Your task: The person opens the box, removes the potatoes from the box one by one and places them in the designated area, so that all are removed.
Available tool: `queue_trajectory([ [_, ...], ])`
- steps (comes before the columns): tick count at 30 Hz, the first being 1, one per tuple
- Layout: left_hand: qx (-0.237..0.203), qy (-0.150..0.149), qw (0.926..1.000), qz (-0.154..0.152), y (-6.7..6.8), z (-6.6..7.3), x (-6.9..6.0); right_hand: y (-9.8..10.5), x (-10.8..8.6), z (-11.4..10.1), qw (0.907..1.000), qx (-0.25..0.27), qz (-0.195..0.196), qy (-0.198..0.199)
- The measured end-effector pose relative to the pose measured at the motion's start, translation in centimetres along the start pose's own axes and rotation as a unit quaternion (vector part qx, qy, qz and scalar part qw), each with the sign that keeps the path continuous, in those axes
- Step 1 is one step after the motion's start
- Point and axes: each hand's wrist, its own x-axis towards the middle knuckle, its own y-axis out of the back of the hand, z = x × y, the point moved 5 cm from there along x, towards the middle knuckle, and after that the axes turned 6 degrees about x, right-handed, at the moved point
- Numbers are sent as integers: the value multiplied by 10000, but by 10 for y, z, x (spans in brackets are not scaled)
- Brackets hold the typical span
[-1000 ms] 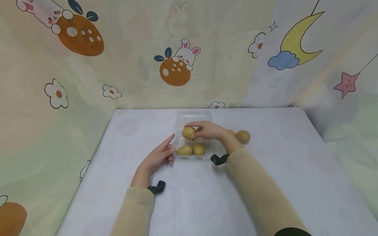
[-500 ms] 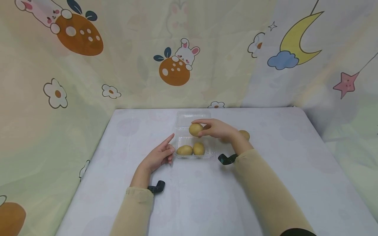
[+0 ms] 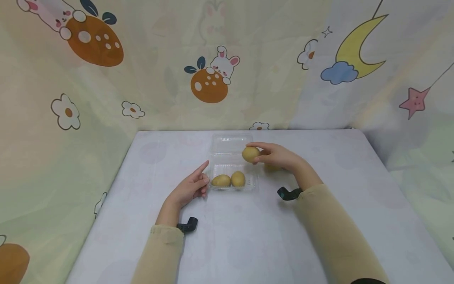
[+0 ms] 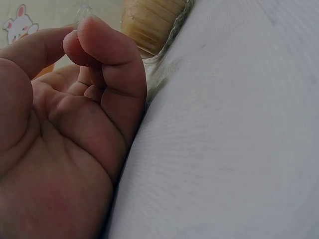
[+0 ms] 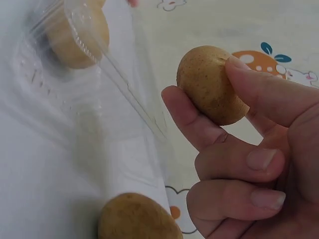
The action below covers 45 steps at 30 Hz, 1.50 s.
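Note:
My right hand [image 3: 280,156] pinches a small round potato [image 3: 250,154] between thumb and fingers, raised over the right side of a clear plastic box [image 3: 251,180]. The right wrist view shows brown specks on the held potato [image 5: 207,84]. Two more potatoes, one at left [image 3: 221,181] and one beside it [image 3: 238,179], lie along the box's near side. At the box's left edge is my left hand [image 3: 188,190], index finger stretched out, other fingers curled. In the left wrist view its fingertips [image 4: 88,30] meet a bit of clear plastic, apparently pinching the edge.
The box's lid [image 3: 232,145] lies folded back toward the rear of the white table [image 3: 227,236]. Right of the box, a loose potato [image 3: 271,167] shows partly under my right hand. A patterned cloth [image 3: 159,90] hangs behind the table.
My right hand has carried the potato from over the box's middle rightward to its right edge. It now hides more of the loose potatoes. My left hand has stayed put.

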Motion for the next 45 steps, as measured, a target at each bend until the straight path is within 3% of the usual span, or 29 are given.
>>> queue_trajectory([
  [6,-12,106,9999,-30,-3,9,-6,14,-12,11,9998,43,163,-68],
  [15,30,87,10000,10,3,-7,3,35,-31,28,9980,89,488,-398],
  [21,3,32,10000,73,4,-10,5,50,-46,40,9963,-90,718,-472],
  [45,70,104,9999,53,4,-10,6,96,-101,99,9905,541,1242,-230],
])
